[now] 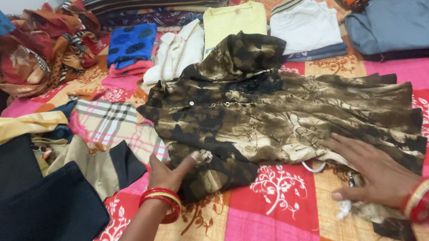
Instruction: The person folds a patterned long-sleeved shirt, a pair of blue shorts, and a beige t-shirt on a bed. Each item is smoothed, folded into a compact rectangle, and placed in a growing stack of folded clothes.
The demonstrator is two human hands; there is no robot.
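Brown and black printed cotton garment (277, 109) lies spread at mid-frame on the pink and orange patchwork bedspread (269, 228), its long axis running from upper left to lower right. We see our left hand (168, 175) pressing its lower-left edge, fingers flat and loose, gripping nothing. Our right hand (374, 174), splayed open, rests on the lower-right hem.

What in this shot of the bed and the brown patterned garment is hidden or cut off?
All in the head view:
- Bedspread under the brown patterned garment: covered by it.
- Right hand palm and whatever is under it: hidden by the hand itself.
- Left hand fingertips: tucked at the garment's edge.
- Grey garment: its neighbours are cut by the right edge.
- Dark cloth: runs off the left edge.
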